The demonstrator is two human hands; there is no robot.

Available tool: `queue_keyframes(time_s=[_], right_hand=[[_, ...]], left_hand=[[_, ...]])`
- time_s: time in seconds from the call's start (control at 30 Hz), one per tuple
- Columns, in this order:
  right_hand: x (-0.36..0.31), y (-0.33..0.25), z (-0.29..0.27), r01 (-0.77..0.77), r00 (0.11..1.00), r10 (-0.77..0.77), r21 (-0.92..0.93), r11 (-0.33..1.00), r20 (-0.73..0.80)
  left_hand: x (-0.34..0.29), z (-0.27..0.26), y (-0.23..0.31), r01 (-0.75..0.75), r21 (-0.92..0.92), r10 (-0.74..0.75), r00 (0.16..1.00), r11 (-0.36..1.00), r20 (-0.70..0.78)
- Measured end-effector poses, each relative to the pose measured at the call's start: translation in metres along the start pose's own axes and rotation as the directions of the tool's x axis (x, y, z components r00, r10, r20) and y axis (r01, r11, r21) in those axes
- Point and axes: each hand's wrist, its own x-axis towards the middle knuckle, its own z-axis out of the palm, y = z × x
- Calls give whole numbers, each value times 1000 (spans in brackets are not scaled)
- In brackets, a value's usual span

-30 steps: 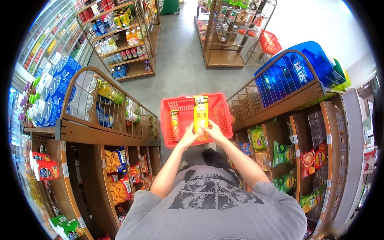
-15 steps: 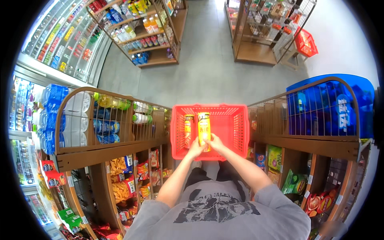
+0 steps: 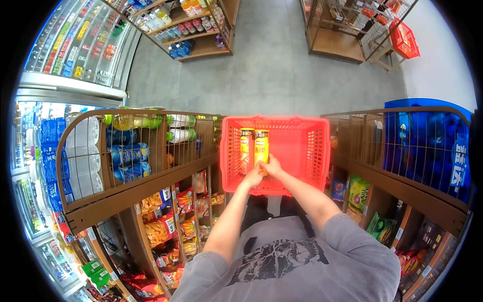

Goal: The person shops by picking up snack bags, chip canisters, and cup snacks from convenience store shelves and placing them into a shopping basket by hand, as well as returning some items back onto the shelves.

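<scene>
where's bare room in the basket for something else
Bare: the right part of the red basket, between the yellow canister and the right wall. Crowded: the left part, where a red-and-yellow canister sits close beside the yellow one, whose near end the left hand and right hand hold.

Red rectangular plas. basket [image 3: 299, 156]: smooth base, perforated sides, semi-gloss. Yellow cyl. canister [image 3: 261, 143]: glossy printed surf. Grey short-sleeved cloth T-shirt [image 3: 347, 267]: matt, creased, w/ dark print. Brown metal-look shelf rail [image 3: 136, 192]: satin fin. Grey flat floor [image 3: 266, 75]: smooth, low sheen; mat'l unclear.
</scene>
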Motion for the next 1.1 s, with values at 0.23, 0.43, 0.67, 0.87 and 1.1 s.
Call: queue_keyframes(time_s=[0.23,0.43,0.67,0.87,1.1], right_hand=[[-28,-14,-21,-24,998,19,-89,996,-52],[-66,-26,-43,53,981,-62,-53,997,-185],[-133,-44,-37,270,929,-148,348,898,-339],[-212,-45,-15,411,850,-175,418,810,-496],[-272,-27,-1,483,776,-118,465,742,-619]], left_hand=[[-20,-5,1,-63,168,96,975,984,-199],[-57,-3,29,-215,129,241,942,968,-232],[-91,-8,33,-386,65,391,901,920,-187],[-124,0,35,-480,148,495,865,864,-81],[-143,33,16,-609,103,614,788,786,-29]])
